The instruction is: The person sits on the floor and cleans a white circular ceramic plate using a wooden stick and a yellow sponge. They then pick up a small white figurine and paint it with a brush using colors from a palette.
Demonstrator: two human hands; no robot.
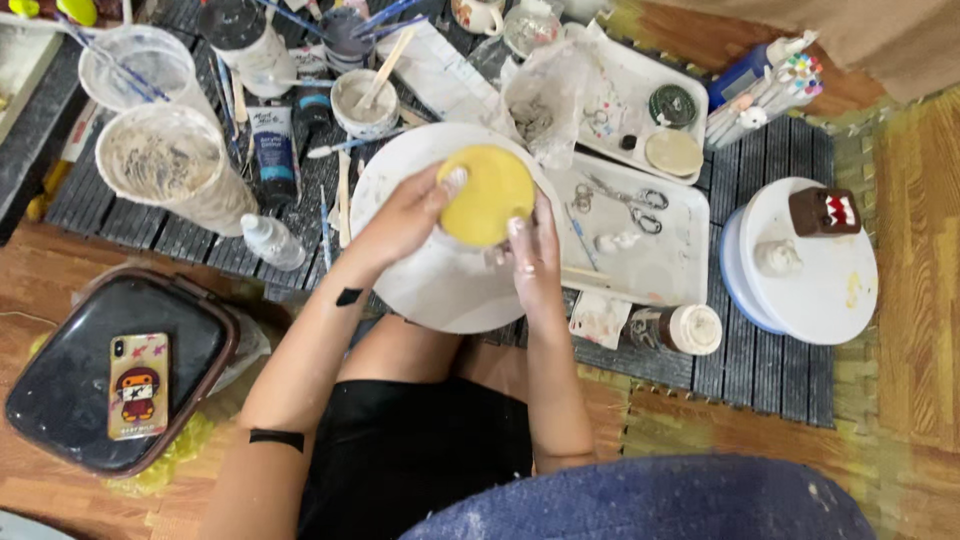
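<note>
On the dark slatted mat (770, 370) that covers the wooden floor, near its front edge, lies a round white board (420, 280). Above this board both hands hold a yellow round sponge (487, 195). The left hand (405, 215) grips its left side with the thumb on top, and the right hand (535, 255) holds its lower right edge with bent fingers. Just to the right sits a white tray (670, 265) with scissors (625, 197). At the front left corner a phone (138, 386) rests on a black lid (70, 390).
</note>
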